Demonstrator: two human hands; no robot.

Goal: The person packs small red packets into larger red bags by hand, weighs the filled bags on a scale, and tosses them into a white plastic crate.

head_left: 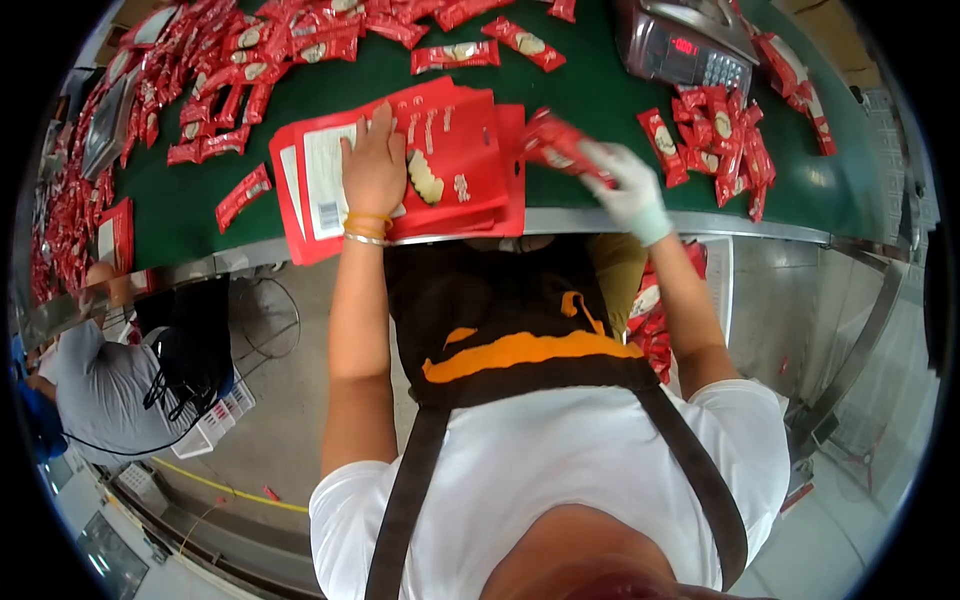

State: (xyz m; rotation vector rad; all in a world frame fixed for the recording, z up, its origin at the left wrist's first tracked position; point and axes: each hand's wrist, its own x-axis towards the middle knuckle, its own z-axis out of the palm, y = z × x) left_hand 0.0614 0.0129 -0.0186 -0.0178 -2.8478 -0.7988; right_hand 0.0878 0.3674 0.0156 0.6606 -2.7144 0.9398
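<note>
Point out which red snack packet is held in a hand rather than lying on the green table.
The red snack packet gripped by the white-gloved right hand, lifted beside the stack of red bags; the others lie loose on the green table.

Left hand (373, 165) bare, palm down, fingers flat and together, arm extended straight, bangles at wrist. Right hand (625, 185) white-gloved, fingers curled closed in a grip, forearm angled inward.

Red bags (440, 160) with white panels lie on the green desk (590, 90); red packets (720, 140) too. The right hand (625, 190) wears white.
</note>
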